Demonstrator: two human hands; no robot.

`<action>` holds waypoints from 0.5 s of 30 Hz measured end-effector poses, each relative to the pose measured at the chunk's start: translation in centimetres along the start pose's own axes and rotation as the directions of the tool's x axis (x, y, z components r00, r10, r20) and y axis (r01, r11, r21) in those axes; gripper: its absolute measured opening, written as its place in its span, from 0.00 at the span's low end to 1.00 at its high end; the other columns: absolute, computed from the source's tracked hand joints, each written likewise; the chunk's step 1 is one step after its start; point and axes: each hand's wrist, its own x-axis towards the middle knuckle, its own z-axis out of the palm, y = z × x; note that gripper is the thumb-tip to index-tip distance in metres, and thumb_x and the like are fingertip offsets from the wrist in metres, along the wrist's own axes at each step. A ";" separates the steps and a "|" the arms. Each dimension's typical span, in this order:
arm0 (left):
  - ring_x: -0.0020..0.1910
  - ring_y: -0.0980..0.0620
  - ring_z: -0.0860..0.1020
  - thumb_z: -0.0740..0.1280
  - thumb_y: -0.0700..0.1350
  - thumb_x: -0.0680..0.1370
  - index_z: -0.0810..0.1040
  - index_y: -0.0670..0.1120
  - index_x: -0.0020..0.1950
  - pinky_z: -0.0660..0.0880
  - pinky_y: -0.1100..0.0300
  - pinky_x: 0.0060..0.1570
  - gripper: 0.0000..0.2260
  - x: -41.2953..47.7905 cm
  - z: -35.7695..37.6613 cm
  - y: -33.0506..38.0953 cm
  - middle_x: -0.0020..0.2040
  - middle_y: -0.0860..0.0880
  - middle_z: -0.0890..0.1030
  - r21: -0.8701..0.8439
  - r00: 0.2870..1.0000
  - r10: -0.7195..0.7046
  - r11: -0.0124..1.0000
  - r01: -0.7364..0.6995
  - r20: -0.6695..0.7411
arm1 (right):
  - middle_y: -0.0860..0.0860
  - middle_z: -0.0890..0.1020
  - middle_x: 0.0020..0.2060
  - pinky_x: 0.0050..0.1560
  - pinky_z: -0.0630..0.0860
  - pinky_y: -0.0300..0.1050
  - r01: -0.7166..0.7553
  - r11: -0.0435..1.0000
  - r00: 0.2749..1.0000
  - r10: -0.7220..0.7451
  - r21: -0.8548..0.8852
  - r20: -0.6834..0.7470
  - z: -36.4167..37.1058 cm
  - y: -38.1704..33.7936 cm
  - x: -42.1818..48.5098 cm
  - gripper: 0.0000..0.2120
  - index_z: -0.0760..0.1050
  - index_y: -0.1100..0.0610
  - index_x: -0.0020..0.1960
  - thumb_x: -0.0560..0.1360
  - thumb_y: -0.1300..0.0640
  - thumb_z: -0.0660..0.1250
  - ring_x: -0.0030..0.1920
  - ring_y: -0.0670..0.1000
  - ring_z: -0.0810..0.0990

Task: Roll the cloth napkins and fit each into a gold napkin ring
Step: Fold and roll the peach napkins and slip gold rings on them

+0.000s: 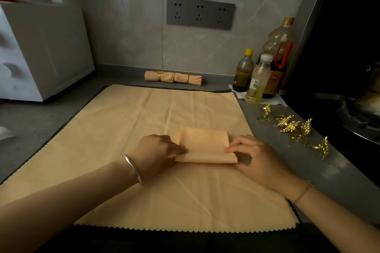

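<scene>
A peach cloth napkin [205, 146], folded into a small rectangle, lies on a large peach cloth [131, 129] spread over the counter. My left hand [158, 152] pinches its left end and my right hand [257, 156] pinches its right end near the front edge. Two rolled napkins, the left roll [152, 76] and the right roll [189, 79], lie by the back wall, each inside a gold ring. Several loose gold leaf-shaped napkin rings [292, 127] are scattered on the grey counter to the right.
Three bottles [259, 80] of oil and sauce stand at the back right. A white appliance [41, 51] fills the left. A dark stove with a pan [362, 117] sits at the far right. A socket panel [200, 12] is on the tiled wall.
</scene>
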 end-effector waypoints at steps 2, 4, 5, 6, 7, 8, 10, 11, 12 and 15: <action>0.40 0.51 0.79 0.63 0.49 0.75 0.81 0.57 0.56 0.75 0.64 0.39 0.12 0.1 -0.4 0.0 0.43 0.51 0.81 -0.053 0.992 -0.127 0.990 0.127 0.002 | 0.39 0.78 0.45 0.48 0.74 0.37 -0.063 0.993 0.998 0.064 0.098 -0.011 0.2 0.0 0.4 0.13 0.82 0.49 0.50 0.67 0.60 0.75 0.49 0.41 0.76; 0.41 0.53 0.76 0.67 0.49 0.75 0.80 0.56 0.57 0.72 0.62 0.43 0.11 0.3 -0.5 0.0 0.44 0.52 0.78 -0.147 0.977 -0.215 0.966 0.213 0.002 | 0.41 0.77 0.43 0.47 0.72 0.35 -0.102 0.981 0.994 0.107 0.164 -0.024 0.5 0.1 0.6 0.08 0.82 0.49 0.45 0.67 0.58 0.75 0.48 0.43 0.76; 0.37 0.55 0.74 0.68 0.49 0.75 0.82 0.55 0.53 0.70 0.63 0.41 0.08 0.3 -0.6 0.1 0.40 0.55 0.77 -0.212 0.970 -0.242 0.949 0.232 -0.024 | 0.42 0.77 0.42 0.47 0.71 0.33 -0.120 0.976 0.991 0.128 0.181 -0.033 0.6 0.1 0.6 0.06 0.82 0.49 0.43 0.68 0.57 0.75 0.47 0.43 0.75; 0.34 0.59 0.72 0.70 0.50 0.74 0.82 0.55 0.48 0.68 0.65 0.38 0.04 0.5 -0.6 0.1 0.36 0.57 0.77 -0.274 0.958 -0.281 0.927 0.256 -0.053 | 0.43 0.76 0.41 0.46 0.70 0.32 -0.147 0.967 0.987 0.158 0.210 -0.039 0.7 0.2 0.7 0.04 0.82 0.49 0.41 0.68 0.55 0.75 0.46 0.43 0.75; 0.32 0.59 0.71 0.71 0.50 0.73 0.81 0.57 0.41 0.66 0.69 0.35 0.01 0.6 -0.4 0.0 0.32 0.60 0.76 -0.339 0.947 -0.314 0.900 0.273 -0.073 | 0.44 0.75 0.40 0.45 0.69 0.30 -0.186 0.950 0.978 0.203 0.252 -0.042 0.8 0.2 0.8 0.03 0.81 0.50 0.40 0.68 0.53 0.74 0.45 0.43 0.75; 0.31 0.60 0.71 0.72 0.50 0.72 0.77 0.59 0.36 0.64 0.71 0.33 0.07 0.8 -0.3 -0.1 0.30 0.63 0.76 -0.397 0.931 -0.358 0.866 0.304 -0.068 | 0.45 0.75 0.40 0.44 0.69 0.29 -0.235 0.924 0.966 0.258 0.300 -0.037 0.9 0.3 1.0 0.04 0.81 0.51 0.39 0.68 0.52 0.74 0.44 0.42 0.75; 0.32 0.63 0.71 0.72 0.50 0.72 0.74 0.58 0.33 0.65 0.72 0.33 0.10 1.4 -0.1 -0.3 0.29 0.66 0.76 -0.476 0.902 -0.431 0.797 0.372 -0.018 | 0.48 0.76 0.41 0.43 0.69 0.29 -0.339 0.863 0.929 0.370 0.375 -0.011 1.1 0.3 1.5 0.05 0.81 0.54 0.39 0.68 0.52 0.74 0.42 0.42 0.75; 0.32 0.63 0.72 0.71 0.50 0.73 0.76 0.56 0.35 0.66 0.73 0.33 0.08 1.7 0.0 -0.4 0.29 0.62 0.76 -0.500 0.889 -0.457 0.767 0.402 0.013 | 0.50 0.77 0.41 0.42 0.70 0.30 -0.377 0.837 0.911 0.413 0.397 -0.006 1.2 0.4 1.8 0.06 0.81 0.55 0.39 0.68 0.53 0.74 0.42 0.44 0.76; 0.31 0.62 0.72 0.71 0.51 0.73 0.79 0.53 0.38 0.67 0.73 0.33 0.06 2.0 0.1 -0.6 0.30 0.59 0.77 -0.524 0.870 -0.489 0.727 0.443 0.057 | 0.52 0.78 0.42 0.42 0.69 0.31 -0.402 0.819 0.896 0.444 0.409 -0.010 1.4 0.4 2.1 0.07 0.81 0.57 0.38 0.68 0.53 0.74 0.42 0.46 0.76; 0.34 0.60 0.73 0.71 0.54 0.72 0.82 0.49 0.43 0.67 0.74 0.34 0.09 2.7 0.3 -1.1 0.38 0.53 0.80 -0.556 0.806 -0.563 0.617 0.557 0.182 | 0.53 0.77 0.41 0.39 0.66 0.31 -0.445 0.792 0.869 0.495 0.419 -0.012 1.5 0.4 2.6 0.08 0.81 0.57 0.37 0.70 0.53 0.73 0.40 0.47 0.74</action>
